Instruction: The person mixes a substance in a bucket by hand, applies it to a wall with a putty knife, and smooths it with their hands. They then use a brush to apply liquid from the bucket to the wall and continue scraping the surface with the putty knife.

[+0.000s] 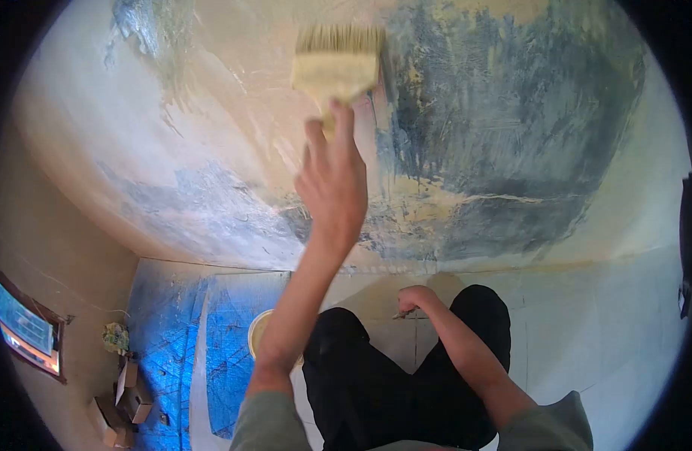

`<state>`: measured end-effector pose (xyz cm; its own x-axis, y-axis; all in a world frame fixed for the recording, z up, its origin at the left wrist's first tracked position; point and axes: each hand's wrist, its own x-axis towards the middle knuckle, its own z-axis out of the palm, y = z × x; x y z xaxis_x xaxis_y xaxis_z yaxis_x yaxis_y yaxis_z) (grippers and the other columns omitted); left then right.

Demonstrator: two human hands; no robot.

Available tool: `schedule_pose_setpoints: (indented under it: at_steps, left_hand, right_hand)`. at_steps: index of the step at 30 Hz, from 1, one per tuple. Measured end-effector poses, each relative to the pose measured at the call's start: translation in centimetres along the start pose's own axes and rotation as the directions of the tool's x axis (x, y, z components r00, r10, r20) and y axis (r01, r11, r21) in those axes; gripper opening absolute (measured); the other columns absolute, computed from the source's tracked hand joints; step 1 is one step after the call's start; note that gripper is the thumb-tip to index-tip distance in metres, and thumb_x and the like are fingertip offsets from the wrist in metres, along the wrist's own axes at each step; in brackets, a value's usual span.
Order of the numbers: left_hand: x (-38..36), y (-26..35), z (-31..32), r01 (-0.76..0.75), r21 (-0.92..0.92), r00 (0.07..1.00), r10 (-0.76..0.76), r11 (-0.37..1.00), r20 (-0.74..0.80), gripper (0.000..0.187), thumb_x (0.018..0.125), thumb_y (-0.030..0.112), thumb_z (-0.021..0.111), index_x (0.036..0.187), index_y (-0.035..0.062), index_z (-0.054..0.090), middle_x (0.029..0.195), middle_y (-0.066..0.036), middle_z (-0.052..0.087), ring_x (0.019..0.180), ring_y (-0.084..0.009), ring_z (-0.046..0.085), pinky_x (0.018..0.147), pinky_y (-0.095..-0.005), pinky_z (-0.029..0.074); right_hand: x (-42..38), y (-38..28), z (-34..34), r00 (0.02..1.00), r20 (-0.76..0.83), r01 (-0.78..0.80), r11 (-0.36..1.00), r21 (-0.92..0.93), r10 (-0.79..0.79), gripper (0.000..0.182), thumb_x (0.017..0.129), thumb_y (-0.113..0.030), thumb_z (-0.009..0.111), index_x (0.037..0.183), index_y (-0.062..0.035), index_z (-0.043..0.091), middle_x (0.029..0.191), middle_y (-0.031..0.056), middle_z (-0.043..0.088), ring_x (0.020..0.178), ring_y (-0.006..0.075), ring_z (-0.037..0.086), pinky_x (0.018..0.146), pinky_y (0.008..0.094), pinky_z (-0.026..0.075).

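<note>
My left hand (332, 177) reaches up with its fingers closed around the handle of a wide paintbrush (337, 71). The brush points upward, its bristles overlapping the wall (233, 98) in this view. Cream paint covers its broad head. To the brush's right, a large dark grey-blue patch (504, 113) with streaks spreads over the wall. Low between my knees, my right hand (415, 298) is closed, and I cannot tell what small thing shows at its fingertips. Behind my left forearm, a round paint bucket (254, 334) is partly hidden.
Blue sheeting (165, 323) lies on the floor to the left. Open cardboard boxes (135, 402) and a crumpled bundle (116, 338) sit beside the left wall, below a framed window (30, 327). Pale floor tiles (549, 338) extend to the right. A dark object (688, 248) stands at the right edge.
</note>
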<state>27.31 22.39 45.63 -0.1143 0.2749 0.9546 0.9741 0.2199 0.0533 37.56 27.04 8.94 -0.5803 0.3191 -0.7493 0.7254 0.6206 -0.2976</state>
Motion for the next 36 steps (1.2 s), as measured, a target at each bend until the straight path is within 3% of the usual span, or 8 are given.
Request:
schedule_pose_setpoints:
  at_steps: [7,10,14,21,23,26,28,36]
  left_hand:
    - [-13.3,1.5,0.3,0.086,0.045,0.925,-0.096,0.995,0.367,0.046,0.078,0.0,0.058,0.121,0.0128,0.051,0.097,-0.013,0.052,0.069,-0.0251,0.064,0.044,-0.0336,0.049]
    - [-16.2,1.6,-1.3,0.134,0.063,0.768,-0.143,0.989,0.624,0.046,0.08,0.001,0.057,0.123,0.0128,0.046,0.1,-0.015,0.053,0.069,-0.0303,0.066,0.049,-0.0375,0.053]
    - [-17.9,-0.5,-3.4,0.281,0.035,0.509,-0.18,0.959,0.842,0.043,0.083,0.005,0.055,0.124,0.0107,0.044,0.101,-0.021,0.057,0.069,-0.0395,0.065,0.055,-0.0486,0.052]
    - [-18.9,-8.4,-11.6,0.561,0.174,0.525,-0.51,0.809,0.681,0.038,0.084,0.012,0.058,0.119,0.0051,0.046,0.097,-0.024,0.064,0.088,-0.0426,0.062,0.075,-0.0526,0.046]
    - [-21.1,-11.6,-13.5,0.558,0.398,0.399,-0.656,0.728,0.641,0.036,0.084,0.012,0.059,0.117,0.0032,0.047,0.095,-0.024,0.064,0.09,-0.0427,0.061,0.077,-0.0523,0.046]
    - [-28.2,-17.0,-15.2,0.48,0.416,0.539,-0.633,0.773,0.555,0.037,0.084,0.013,0.059,0.117,0.0006,0.049,0.095,-0.024,0.064,0.09,-0.0422,0.062,0.076,-0.052,0.048]
    - [-30.2,-18.7,-16.0,0.383,0.682,0.323,-0.782,0.623,0.533,0.043,0.082,0.017,0.061,0.119,-0.0003,0.051,0.095,-0.024,0.064,0.088,-0.0419,0.063,0.076,-0.0515,0.05]
    - [-36.7,-22.2,-15.3,0.287,0.701,0.069,-0.744,0.653,0.665,0.04,0.073,0.017,0.066,0.109,0.0005,0.059,0.096,-0.021,0.066,0.09,-0.0401,0.065,0.074,-0.0506,0.054]
  right_hand:
    - [-0.7,1.3,0.0,0.999,0.015,-0.032,0.995,0.099,0.03,0.02,0.066,-0.015,0.059,0.078,-0.001,0.068,0.073,0.0159,0.062,0.062,0.0287,0.053,0.059,0.0456,0.045]
    - [-1.1,1.1,0.2,1.0,0.018,0.019,0.999,0.049,-0.02,0.038,0.067,-0.032,0.073,0.09,-0.0018,0.072,0.082,0.0144,0.069,0.068,0.0266,0.063,0.062,0.0426,0.05]
    - [-1.6,0.4,-0.2,0.999,-0.03,-0.04,0.994,0.103,0.043,0.022,0.069,-0.017,0.06,0.081,-0.001,0.069,0.08,0.0173,0.067,0.067,0.0302,0.061,0.064,0.0443,0.049]
    - [-0.9,1.0,-0.2,0.936,-0.353,0.086,0.975,0.206,-0.008,0.022,0.074,-0.019,0.06,0.082,-0.0013,0.07,0.081,0.0191,0.068,0.075,0.0342,0.066,0.07,0.0424,0.052]
    - [-3.0,0.6,-0.9,0.891,-0.448,0.178,0.964,0.196,-0.073,0.02,0.074,-0.017,0.06,0.082,-0.0002,0.069,0.082,0.0203,0.068,0.076,0.035,0.066,0.071,0.0424,0.052]
    - [-4.0,0.1,-2.1,0.877,-0.47,0.21,0.96,0.183,-0.102,0.018,0.076,-0.017,0.064,0.085,-0.0014,0.069,0.085,0.0181,0.069,0.078,0.0336,0.067,0.071,0.0408,0.052]
    - [-3.9,-0.1,-2.5,0.909,-0.411,0.148,0.973,0.177,-0.063,0.019,0.078,-0.019,0.067,0.088,-0.0038,0.07,0.087,0.0148,0.07,0.078,0.0315,0.067,0.07,0.0392,0.052]
    - [-4.3,-2.1,-1.7,0.71,-0.704,0.355,0.882,0.31,-0.039,0.025,0.086,-0.017,0.055,0.097,0.0049,0.05,0.088,0.0242,0.064,0.084,0.0403,0.064,0.072,0.0467,0.049]
